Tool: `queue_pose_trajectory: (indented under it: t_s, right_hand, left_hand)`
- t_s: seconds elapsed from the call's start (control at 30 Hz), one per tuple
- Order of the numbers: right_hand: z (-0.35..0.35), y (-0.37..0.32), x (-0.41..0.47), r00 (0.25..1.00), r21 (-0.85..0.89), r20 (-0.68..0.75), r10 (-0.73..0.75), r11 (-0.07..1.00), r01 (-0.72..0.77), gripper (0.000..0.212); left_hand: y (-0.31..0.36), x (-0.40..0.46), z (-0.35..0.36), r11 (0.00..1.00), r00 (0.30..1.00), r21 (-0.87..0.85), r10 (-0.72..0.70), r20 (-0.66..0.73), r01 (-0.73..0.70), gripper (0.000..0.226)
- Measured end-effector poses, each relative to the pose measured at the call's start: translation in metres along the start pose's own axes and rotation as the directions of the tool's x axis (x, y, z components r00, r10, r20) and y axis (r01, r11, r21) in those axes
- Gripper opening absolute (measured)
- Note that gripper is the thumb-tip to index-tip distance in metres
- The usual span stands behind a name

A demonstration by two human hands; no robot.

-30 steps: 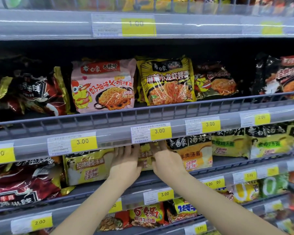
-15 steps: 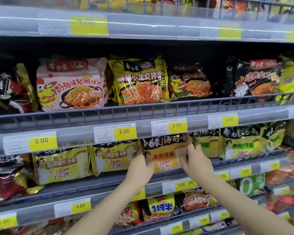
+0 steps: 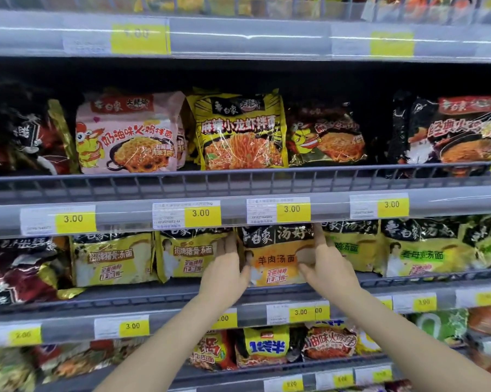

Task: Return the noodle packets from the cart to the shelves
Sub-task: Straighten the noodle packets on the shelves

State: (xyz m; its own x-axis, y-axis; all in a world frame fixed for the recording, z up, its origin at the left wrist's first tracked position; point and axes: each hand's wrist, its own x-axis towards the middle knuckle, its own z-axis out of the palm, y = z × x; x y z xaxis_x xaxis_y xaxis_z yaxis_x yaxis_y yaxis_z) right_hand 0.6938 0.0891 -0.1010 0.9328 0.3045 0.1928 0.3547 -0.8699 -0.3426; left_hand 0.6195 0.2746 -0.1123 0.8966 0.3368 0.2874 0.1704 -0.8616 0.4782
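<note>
1. Far left of the middle shelf (image 3: pixel 153 299): dark red packs (image 3: pixel 15 273) are stacked there, with two yellow pork-bone soup packs (image 3: pixel 111 258) stood upright next to them.
2. The left hand (image 3: pixel 227 271) is pressed flat against the left edge of the orange noodle packet (image 3: pixel 275 258). Its fingers (image 3: pixel 228 244) are stretched upward and loosely together, not curled round anything.
3. The orange noodle packet itself is stood upright on the middle shelf, squeezed between the yellow pork-bone packs and a yellow chicken soup pack (image 3: pixel 347 247). Its top is tucked behind the price rail (image 3: pixel 238 213), right under a 3.00 tag (image 3: pixel 292 209).
4. The right hand (image 3: pixel 327 264) is laid against the packet's right edge, with the thumb across the front and the fingers (image 3: pixel 319 236) pointed up, slightly spread. So the packet is pinched lightly between the two hands rather than gripped by either one.
5. Further right, green-and-yellow packs (image 3: pixel 419 250) are lined up on the same shelf.
6. On the shelf above, a pink pack (image 3: pixel 128 134) and a yellow crayfish pack (image 3: pixel 238 134) can be seen.
</note>
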Motion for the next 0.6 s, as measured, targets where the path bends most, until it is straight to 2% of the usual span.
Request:
queue_pose_trajectory:
  t_s: [0.03,0.1,0.23,0.6]
  right_hand:
    - [-0.005,-0.001,0.0,1.0,-0.021,0.013,-0.021,1.0,0.022,0.092]
    - [-0.011,-0.002,0.001,0.997,-0.051,0.053,-0.061,0.997,0.064,0.091]
    - [-0.008,0.003,0.011,0.987,-0.08,0.076,-0.139,0.986,0.145,0.086]
    - [0.008,0.001,0.018,0.984,-0.098,0.036,-0.172,0.98,0.175,0.085]
  left_hand:
    - [-0.002,0.001,-0.002,0.993,0.999,0.112,0.036,-0.025,-0.033,0.066]
    - [-0.002,0.003,-0.006,0.974,0.994,0.198,0.114,0.001,-0.112,0.074]
    - [-0.006,0.011,-0.004,0.974,0.984,0.148,0.158,0.087,-0.169,0.083]
    - [-0.006,0.013,0.003,0.957,0.99,0.254,0.142,0.005,-0.139,0.079]
